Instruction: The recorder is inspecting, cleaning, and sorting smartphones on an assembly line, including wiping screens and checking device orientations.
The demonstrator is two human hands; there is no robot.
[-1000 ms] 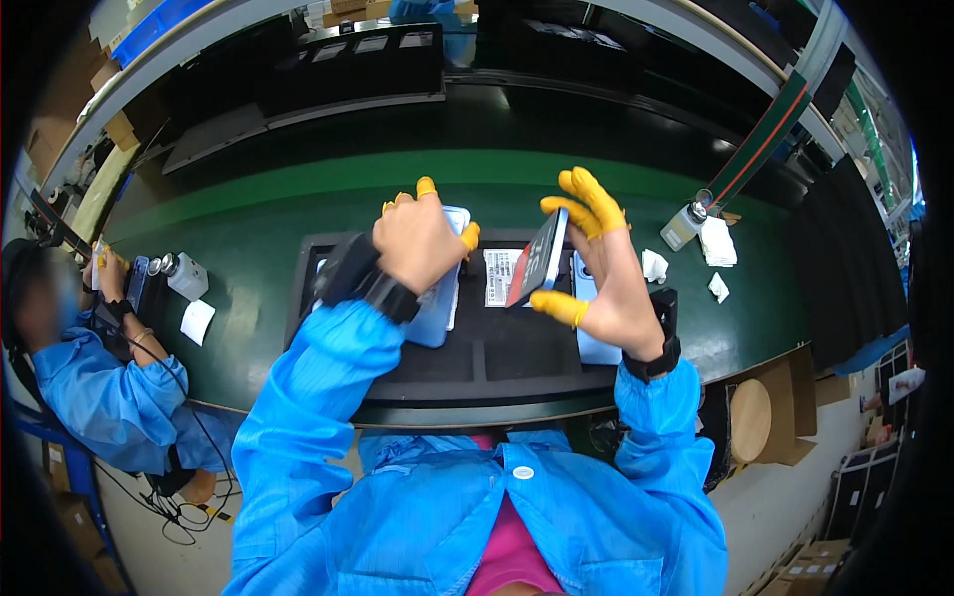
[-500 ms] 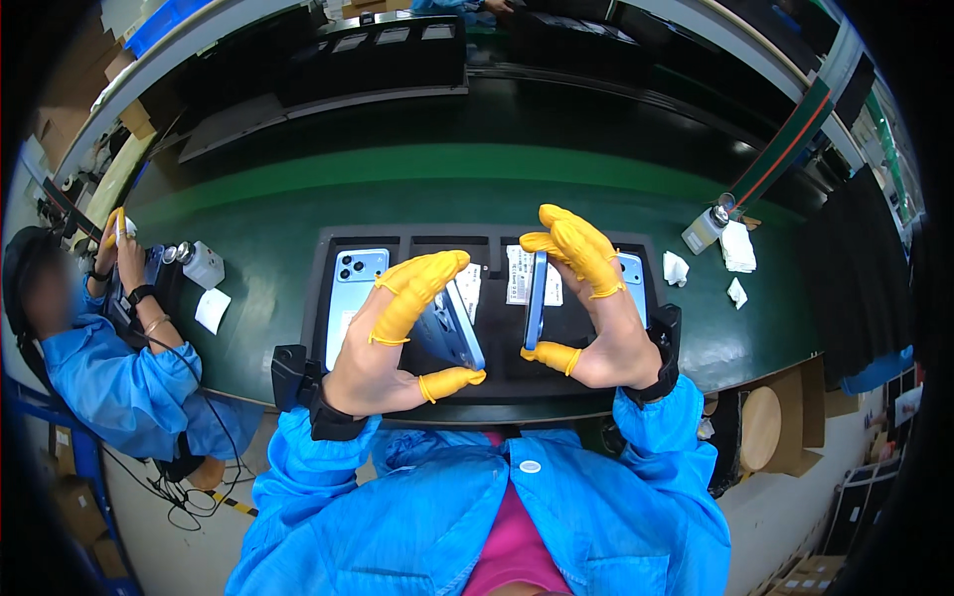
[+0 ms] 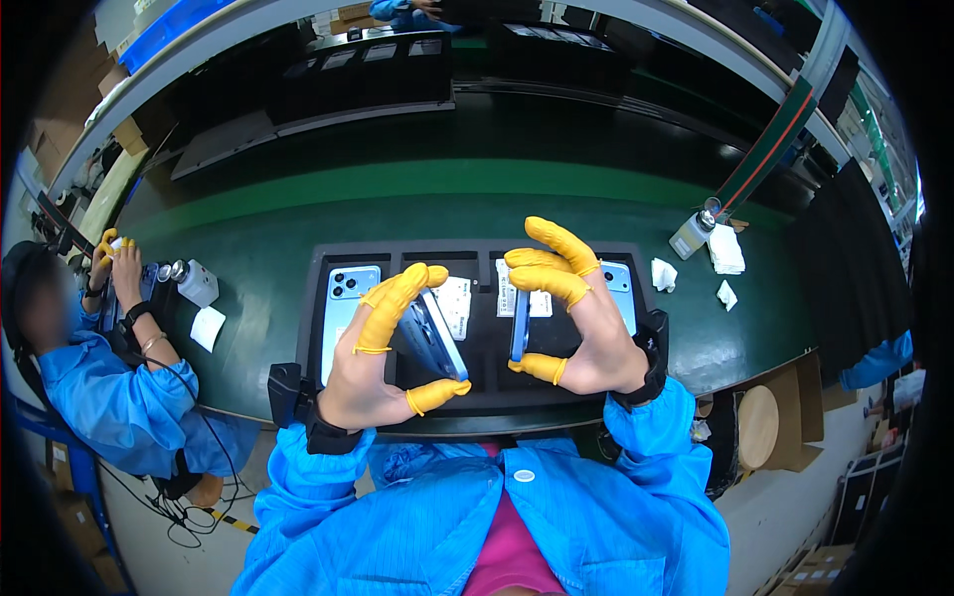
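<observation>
My left hand point(image 3: 364, 372), with yellow finger cots on thumb and fingers, grips a blue smartphone point(image 3: 434, 341) by its opposite edges, tilted. My right hand point(image 3: 594, 336), in the same cots, pinches a second blue smartphone point(image 3: 520, 326), turned nearly edge-on to me. Both hands are over a dark compartmented tray point(image 3: 477, 246). One light-blue smartphone point(image 3: 355, 283) lies back-up in the tray's left compartment, and another smartphone point(image 3: 617, 281) lies at the right, partly hidden by my right hand. White printed labels point(image 3: 456, 307) show in the middle compartments.
The tray rests on a green workbench point(image 3: 268, 298). At right are a pump bottle point(image 3: 692, 235), folded wipes point(image 3: 726, 250) and crumpled tissues point(image 3: 664, 275). At left, a co-worker point(image 3: 109, 387) sits near another bottle point(image 3: 197, 284) and a white wipe point(image 3: 207, 329). A dark shelf point(image 3: 358, 109) spans the back.
The whole view has shifted slightly, so the tray and bench sit lower and more to the left. Both hands keep their phones; the right hand's upper finger is lifted farther from its phone.
</observation>
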